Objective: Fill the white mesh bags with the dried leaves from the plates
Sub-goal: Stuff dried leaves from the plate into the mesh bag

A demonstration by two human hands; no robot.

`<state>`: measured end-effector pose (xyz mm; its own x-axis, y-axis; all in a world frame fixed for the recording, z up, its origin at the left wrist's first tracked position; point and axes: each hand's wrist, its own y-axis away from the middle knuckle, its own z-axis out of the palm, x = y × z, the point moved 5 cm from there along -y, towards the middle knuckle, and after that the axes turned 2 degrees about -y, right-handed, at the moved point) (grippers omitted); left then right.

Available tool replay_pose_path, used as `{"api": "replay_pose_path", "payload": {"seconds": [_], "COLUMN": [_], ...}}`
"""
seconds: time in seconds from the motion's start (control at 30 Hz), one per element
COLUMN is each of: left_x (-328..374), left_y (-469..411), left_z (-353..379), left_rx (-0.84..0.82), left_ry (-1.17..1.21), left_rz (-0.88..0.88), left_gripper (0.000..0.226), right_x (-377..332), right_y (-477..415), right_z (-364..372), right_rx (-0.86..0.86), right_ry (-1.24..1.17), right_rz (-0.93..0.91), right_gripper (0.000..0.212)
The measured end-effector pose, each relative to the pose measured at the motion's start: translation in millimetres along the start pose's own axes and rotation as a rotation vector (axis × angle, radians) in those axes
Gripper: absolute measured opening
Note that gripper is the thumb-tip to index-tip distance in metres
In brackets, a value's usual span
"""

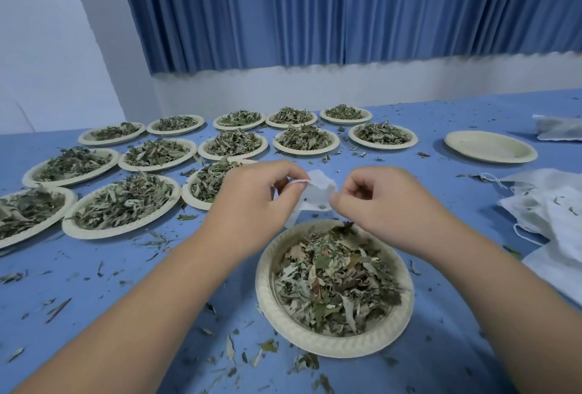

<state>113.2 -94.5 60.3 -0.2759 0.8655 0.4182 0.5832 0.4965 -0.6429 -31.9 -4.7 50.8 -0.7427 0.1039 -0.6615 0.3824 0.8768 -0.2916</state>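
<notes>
Just beyond the near plate [264, 286] of dried leaves [333, 280]: white mesh bag [315, 195] pinched at either edge by left hand [258, 192] and right hand [374, 201], mouth seemingly parted.

Blue table [94, 283] stretching before me, carrying leaf-filled plates [104, 231] in rows at my left, full plate [315, 341] sitting nearest me, empty plate [489, 146] and mesh bags [541, 207] lying right, leaf crumbs [231, 349] littering surface
</notes>
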Motion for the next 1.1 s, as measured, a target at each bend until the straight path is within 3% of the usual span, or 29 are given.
{"api": "replay_pose_path", "payload": {"seconds": [0.1, 0.2, 0.33, 0.6, 0.97, 1.1], "left_x": [4.2, 6.7, 4.1, -0.5, -3.8, -6.5], "left_y": [8.1, 14.1, 17.2, 23.5, 25.9, 25.6], "left_z": [-16.4, -25.1, -17.7, -6.1, -4.3, -5.9], "left_rx": [0.121, 0.187, 0.107, 0.011, 0.009, 0.012], "left_ry": [-0.058, -0.097, -0.237, -0.201, -0.138, -0.136], "left_rz": [0.048, 0.05, 0.063, -0.021, -0.077, -0.081], "left_gripper": [0.007, 0.009, 0.007, 0.009, 0.012, 0.012], "right_x": [-21.3, -33.7, -31.1, -28.3, -26.2, -25.3], "right_y": [15.1, 28.2, 34.0, 35.4, 30.2, 28.5], "right_z": [-2.0, 7.3, 27.8, 36.6, 23.5, 13.2], "right_rx": [-0.031, -0.168, -0.342, -0.418, -0.367, -0.329], "right_ry": [0.027, 0.16, 0.388, 0.443, 0.262, 0.128], "right_rz": [-0.138, -0.204, -0.19, -0.158, -0.128, -0.085], "right_gripper": [0.027, 0.048, 0.08, 0.049, 0.008, 0.008]}}
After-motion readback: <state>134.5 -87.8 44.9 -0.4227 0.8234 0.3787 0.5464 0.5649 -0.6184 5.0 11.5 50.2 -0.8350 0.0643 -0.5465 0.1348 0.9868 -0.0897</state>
